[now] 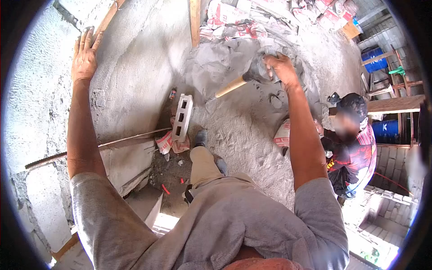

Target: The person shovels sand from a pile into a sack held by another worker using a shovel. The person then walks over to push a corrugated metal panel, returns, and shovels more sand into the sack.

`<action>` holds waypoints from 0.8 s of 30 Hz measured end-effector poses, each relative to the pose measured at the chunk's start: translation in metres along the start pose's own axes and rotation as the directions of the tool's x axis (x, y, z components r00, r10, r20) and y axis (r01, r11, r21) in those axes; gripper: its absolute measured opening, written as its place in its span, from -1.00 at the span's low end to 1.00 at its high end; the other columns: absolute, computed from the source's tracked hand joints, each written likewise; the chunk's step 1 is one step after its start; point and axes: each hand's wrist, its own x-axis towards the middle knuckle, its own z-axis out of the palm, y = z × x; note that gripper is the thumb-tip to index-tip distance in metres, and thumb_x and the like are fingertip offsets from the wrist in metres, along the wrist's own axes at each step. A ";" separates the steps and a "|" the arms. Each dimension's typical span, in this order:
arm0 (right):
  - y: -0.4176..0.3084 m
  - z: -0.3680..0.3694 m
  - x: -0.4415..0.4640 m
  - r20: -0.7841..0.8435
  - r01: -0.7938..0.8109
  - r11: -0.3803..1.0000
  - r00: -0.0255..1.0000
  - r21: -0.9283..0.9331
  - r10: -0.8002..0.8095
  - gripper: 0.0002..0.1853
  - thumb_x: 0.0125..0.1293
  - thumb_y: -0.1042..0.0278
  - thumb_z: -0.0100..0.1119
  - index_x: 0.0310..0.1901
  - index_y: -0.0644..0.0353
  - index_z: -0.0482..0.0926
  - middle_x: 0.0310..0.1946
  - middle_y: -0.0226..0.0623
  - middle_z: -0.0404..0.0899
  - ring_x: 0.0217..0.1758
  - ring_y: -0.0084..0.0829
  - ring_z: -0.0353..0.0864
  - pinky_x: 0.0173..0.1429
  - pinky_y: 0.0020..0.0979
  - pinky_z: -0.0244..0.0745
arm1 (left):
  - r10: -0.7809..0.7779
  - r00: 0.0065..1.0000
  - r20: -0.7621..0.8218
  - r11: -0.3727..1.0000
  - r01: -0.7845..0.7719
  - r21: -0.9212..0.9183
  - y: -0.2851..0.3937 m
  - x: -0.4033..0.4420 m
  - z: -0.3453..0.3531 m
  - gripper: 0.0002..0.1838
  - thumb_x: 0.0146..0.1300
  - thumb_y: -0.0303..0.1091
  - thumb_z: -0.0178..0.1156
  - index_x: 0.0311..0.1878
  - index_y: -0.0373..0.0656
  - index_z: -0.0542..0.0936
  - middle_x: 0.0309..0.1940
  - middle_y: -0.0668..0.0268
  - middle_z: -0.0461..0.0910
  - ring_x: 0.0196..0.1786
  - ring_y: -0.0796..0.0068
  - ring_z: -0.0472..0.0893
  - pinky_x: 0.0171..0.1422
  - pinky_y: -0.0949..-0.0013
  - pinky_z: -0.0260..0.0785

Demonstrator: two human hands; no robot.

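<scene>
My left hand (pixel 85 59) is stretched up against the rough grey wall, its fingers extended and pressed along the wall near a wooden edge. My right hand (pixel 281 69) is closed around the dark grip of what looks like a shovel (pixel 231 86). Its pale wooden shaft slants down to the left, and I cannot see a blade at its far end. Below it lies a heap of grey cement or sand (pixel 243 121), which spreads to my boots.
A hollow concrete block (pixel 183 118) stands at the wall by torn red-and-white bags (pixel 165 142). More bags (pixel 229 18) lie at the back. On the right a person (pixel 351 144) bends near another bag (pixel 282 134). Blue drums (pixel 374 60) and wooden planks (pixel 396 105) stand beyond.
</scene>
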 end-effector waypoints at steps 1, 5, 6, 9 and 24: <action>0.000 0.002 0.004 0.009 0.015 1.000 1.000 -0.009 -0.014 -0.80 0.10 0.34 0.20 -0.35 0.29 0.48 -0.57 -0.37 0.42 -0.59 -0.54 0.35 -0.47 -0.43 0.30 | -0.026 0.999 0.037 0.999 0.025 0.022 0.001 0.001 -0.003 -0.35 0.38 -0.49 -0.18 0.50 0.28 0.11 0.54 0.52 -0.06 0.56 0.51 -0.08 0.66 0.28 -0.24; -0.004 0.005 0.008 0.043 0.032 0.999 0.999 -0.034 -0.030 -0.80 0.09 0.34 0.20 -0.35 0.28 0.46 -0.56 -0.37 0.43 -0.59 -0.53 0.37 -0.46 -0.43 0.30 | -0.047 0.996 0.070 0.998 0.045 0.033 0.003 0.001 -0.005 -0.32 0.37 -0.52 -0.16 0.49 0.36 0.08 0.54 0.60 -0.07 0.56 0.58 -0.08 0.68 0.34 -0.27; -0.004 0.005 0.010 0.038 0.030 0.999 0.999 -0.039 -0.028 -0.80 0.09 0.34 0.20 -0.35 0.28 0.46 -0.56 -0.37 0.43 -0.59 -0.53 0.37 -0.46 -0.43 0.30 | -0.048 0.996 0.075 0.999 0.046 0.024 0.003 0.001 -0.006 -0.31 0.37 -0.52 -0.15 0.49 0.36 0.09 0.54 0.58 -0.08 0.56 0.58 -0.08 0.67 0.34 -0.26; 0.000 0.005 0.016 0.058 0.027 1.000 0.998 -0.003 -0.027 -0.79 0.09 0.33 0.21 -0.33 0.29 0.47 -0.54 -0.37 0.44 -0.58 -0.52 0.38 -0.48 -0.42 0.29 | -0.051 0.993 0.109 0.998 0.046 0.049 0.003 0.001 -0.009 -0.31 0.36 -0.52 -0.14 0.49 0.36 0.09 0.54 0.58 -0.09 0.56 0.58 -0.08 0.67 0.33 -0.25; -0.002 0.009 0.023 0.092 0.038 0.999 0.995 -0.026 -0.036 -0.82 0.17 0.33 0.22 -0.30 0.26 0.52 -0.56 -0.44 0.41 -0.62 -0.60 0.32 -0.51 -0.47 0.25 | -0.045 0.997 0.057 0.998 0.043 0.041 0.004 0.004 -0.002 -0.37 0.40 -0.46 -0.17 0.48 0.34 0.13 0.52 0.57 0.00 0.55 0.54 -0.03 0.67 0.30 -0.21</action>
